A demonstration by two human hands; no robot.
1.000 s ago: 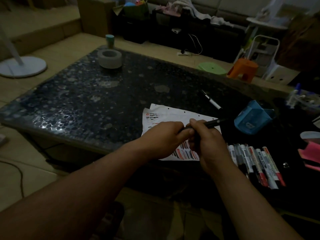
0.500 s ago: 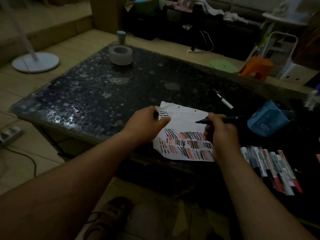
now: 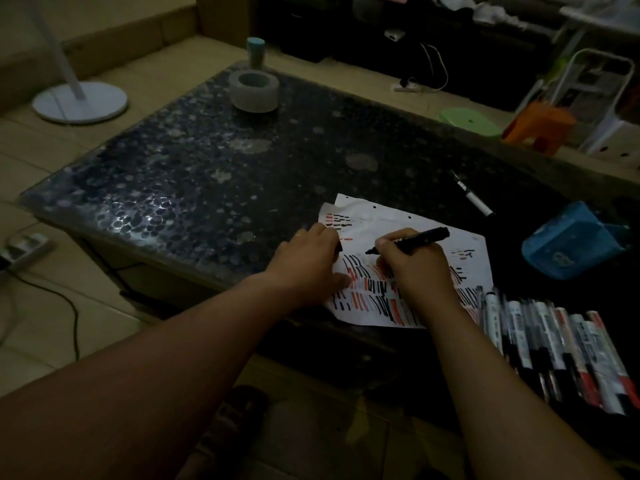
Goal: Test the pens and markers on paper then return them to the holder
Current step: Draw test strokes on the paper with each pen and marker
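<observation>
In the head view, my right hand point(image 3: 412, 268) is gripping an uncapped black marker point(image 3: 415, 240), its tip pointing left over the paper point(image 3: 391, 220) (touching or not, I cannot tell). My left hand point(image 3: 308, 265) is curling round a black cap point(image 3: 338, 247) and resting on the paper's left edge. Red and black strokes are covering the sheet, none forming words. The blue holder point(image 3: 571, 247) is lying tipped on the bench point(image 3: 207, 174), right of the paper. The labels on the row of markers point(image 3: 554, 341) are too dim to read.

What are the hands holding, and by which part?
The right hand grips a black marker by its barrel near the tip. The left hand rests on the paper, perhaps pinching a cap.
</observation>
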